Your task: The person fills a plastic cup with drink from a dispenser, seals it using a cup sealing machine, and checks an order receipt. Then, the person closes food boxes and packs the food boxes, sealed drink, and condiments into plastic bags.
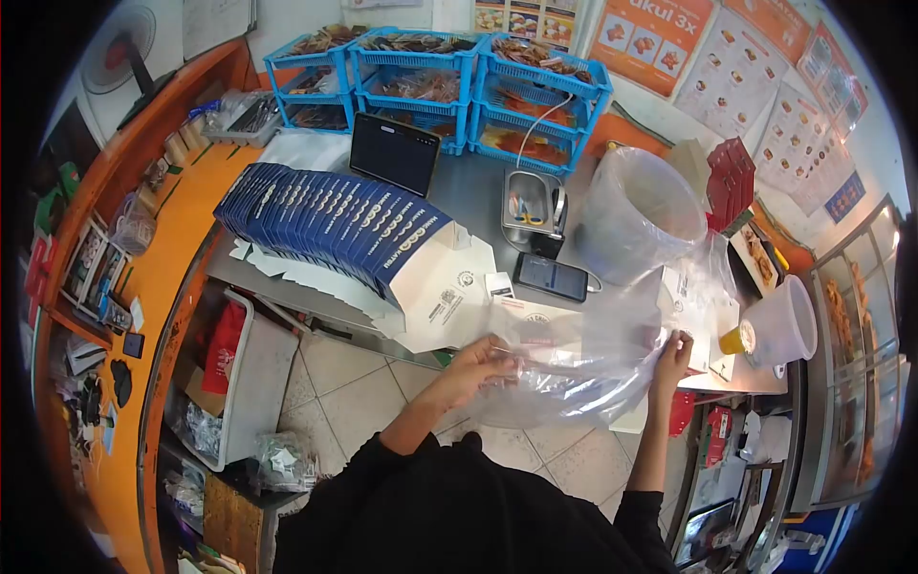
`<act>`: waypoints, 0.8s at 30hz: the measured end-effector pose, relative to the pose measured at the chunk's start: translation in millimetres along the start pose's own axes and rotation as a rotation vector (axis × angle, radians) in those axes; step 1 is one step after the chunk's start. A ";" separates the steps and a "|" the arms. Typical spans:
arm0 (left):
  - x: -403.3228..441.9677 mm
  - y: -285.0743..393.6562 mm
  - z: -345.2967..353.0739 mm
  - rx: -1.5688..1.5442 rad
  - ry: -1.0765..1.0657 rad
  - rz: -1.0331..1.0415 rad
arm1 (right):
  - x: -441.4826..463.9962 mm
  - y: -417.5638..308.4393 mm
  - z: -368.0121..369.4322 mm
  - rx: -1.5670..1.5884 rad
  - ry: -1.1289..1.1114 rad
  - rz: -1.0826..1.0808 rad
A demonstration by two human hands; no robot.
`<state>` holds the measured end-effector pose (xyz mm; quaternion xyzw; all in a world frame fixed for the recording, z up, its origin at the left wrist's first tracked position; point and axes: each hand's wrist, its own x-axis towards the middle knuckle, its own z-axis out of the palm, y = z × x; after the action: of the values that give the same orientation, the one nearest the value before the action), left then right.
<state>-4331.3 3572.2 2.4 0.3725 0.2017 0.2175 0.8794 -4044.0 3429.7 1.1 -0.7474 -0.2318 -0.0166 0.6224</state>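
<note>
A large clear plastic bag stretches between my two hands, over the front edge of the metal counter. My left hand pinches its left side, fingers closed. On the other side my right hand grips the bag's edge with bent fingers. Through the film a printed white box shows on the counter. Left of the bag lies a long row of folded dark blue cartons, the nearest one showing its white inside. Just beyond the bag is a phone.
A clear round bin with a plastic liner stands at the back right. Blue stacked baskets hold packets along the wall. A tablet leans behind the cartons. A white cup and a glass display case are at the right.
</note>
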 end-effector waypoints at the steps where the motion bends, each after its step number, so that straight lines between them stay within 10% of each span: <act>1: -5.3 -4.7 6.1 0.052 -0.010 -0.080 | -7.8 6.1 -5.3 -0.271 0.022 -0.067; 5: 2.9 -43.0 6.0 0.117 0.109 -0.143 | -56.1 -34.3 -1.2 -0.358 0.085 -0.516; 11: -19.0 -56.0 37.1 0.650 -0.318 -0.126 | -134.5 -52.3 12.9 -0.467 -1.026 -0.032; 14: -27.9 -85.6 32.0 0.336 -0.255 -0.191 | -140.0 -22.2 12.5 -0.347 -1.179 0.131; 17: -29.8 -49.7 9.9 0.272 0.125 0.034 | -108.7 8.3 -16.0 -0.694 -0.613 -0.634; 18: -38.0 -10.9 -4.6 0.140 0.174 0.111 | -76.1 -1.1 -44.1 -0.763 -0.423 -0.215; 20: -46.2 -18.5 -21.5 0.501 0.091 0.334 | -65.4 -15.5 -48.9 -0.693 -0.385 -0.429; 24: -36.7 22.2 -2.4 0.221 0.200 0.462 | -70.1 -9.6 -8.0 -0.702 -0.306 -0.276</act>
<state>-4368.0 3568.0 24.4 0.4789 0.2197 0.4249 0.7361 -4107.9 3400.5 -10.2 -0.8703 -0.4001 -0.0668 0.2794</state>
